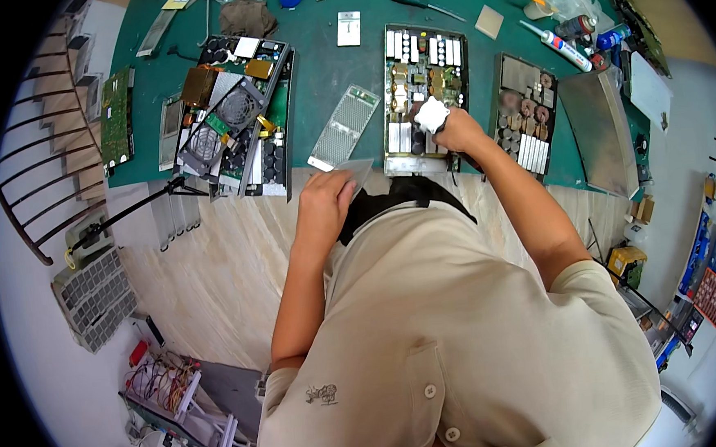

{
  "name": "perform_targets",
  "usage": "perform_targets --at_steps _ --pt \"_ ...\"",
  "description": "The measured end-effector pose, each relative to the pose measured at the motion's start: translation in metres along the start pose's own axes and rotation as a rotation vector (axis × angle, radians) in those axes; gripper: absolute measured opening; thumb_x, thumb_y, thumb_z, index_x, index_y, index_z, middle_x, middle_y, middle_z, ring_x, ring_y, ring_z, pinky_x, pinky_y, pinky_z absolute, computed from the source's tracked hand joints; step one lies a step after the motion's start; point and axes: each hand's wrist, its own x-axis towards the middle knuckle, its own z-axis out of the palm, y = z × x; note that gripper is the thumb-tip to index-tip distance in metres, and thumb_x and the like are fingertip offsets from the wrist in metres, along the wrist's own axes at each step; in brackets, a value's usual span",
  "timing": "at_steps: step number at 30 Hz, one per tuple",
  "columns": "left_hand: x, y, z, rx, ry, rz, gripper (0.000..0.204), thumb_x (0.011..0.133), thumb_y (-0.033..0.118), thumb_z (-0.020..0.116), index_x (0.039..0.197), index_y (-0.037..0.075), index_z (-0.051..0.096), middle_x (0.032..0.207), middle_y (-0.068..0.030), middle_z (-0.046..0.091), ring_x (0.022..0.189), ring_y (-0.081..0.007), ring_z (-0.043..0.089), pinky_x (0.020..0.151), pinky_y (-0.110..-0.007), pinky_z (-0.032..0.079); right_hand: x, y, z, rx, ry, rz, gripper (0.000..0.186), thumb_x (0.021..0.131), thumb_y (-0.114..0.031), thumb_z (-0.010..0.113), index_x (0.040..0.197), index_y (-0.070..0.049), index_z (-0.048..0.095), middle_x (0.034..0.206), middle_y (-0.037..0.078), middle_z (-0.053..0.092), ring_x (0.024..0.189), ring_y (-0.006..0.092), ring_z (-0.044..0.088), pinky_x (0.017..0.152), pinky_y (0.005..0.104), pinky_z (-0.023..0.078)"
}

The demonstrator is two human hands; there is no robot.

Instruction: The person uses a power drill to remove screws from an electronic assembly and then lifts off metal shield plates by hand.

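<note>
My right hand [461, 133] is closed on a small white wad [432, 115] that looks like tissue or cloth. It hangs over the lower half of an open metal tray-shaped power module [423, 56], packed with capacitors and coils. My left hand [326, 199] pinches a clear plastic sheet [358, 173] at the table's near edge. Just beyond that hand lies a perforated metal cover plate [346, 127], tilted on the green mat. Part of the module's lower right corner is hidden by my right hand.
The green work table [323, 62] bears a fan-fitted circuit assembly [237, 116] at left and another open module [523, 111] at right. A bent metal cover [602, 131], a sealant tube [565, 49] and a screwdriver [427, 4] lie around. Left stands a curved railing [25, 211].
</note>
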Motion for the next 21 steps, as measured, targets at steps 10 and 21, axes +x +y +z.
perform_targets --at_steps 10,21 --pt "0.002 -0.008 -0.004 -0.014 0.040 0.019 0.015 0.089 0.004 0.072 0.103 -0.002 0.073 0.100 -0.0197 0.074 0.092 -0.0405 0.067 0.081 -0.045 0.053 0.005 -0.015 -0.016 0.266 -0.080 0.164 0.034 0.073 -0.021 0.076 0.094 0.005 0.073 0.081 0.020 0.074 0.068 0.0298 0.074 0.070 0.0393 0.060" --pt "0.000 -0.007 -0.009 -0.010 0.018 0.008 0.018 0.089 0.004 0.072 0.106 -0.002 0.073 0.104 -0.0200 0.074 0.097 -0.0406 0.067 0.087 -0.046 0.053 0.002 0.000 -0.004 0.400 0.012 0.156 0.026 0.075 -0.019 0.078 0.087 0.004 0.073 0.074 0.014 0.073 0.059 0.0237 0.073 0.061 0.0381 0.059"
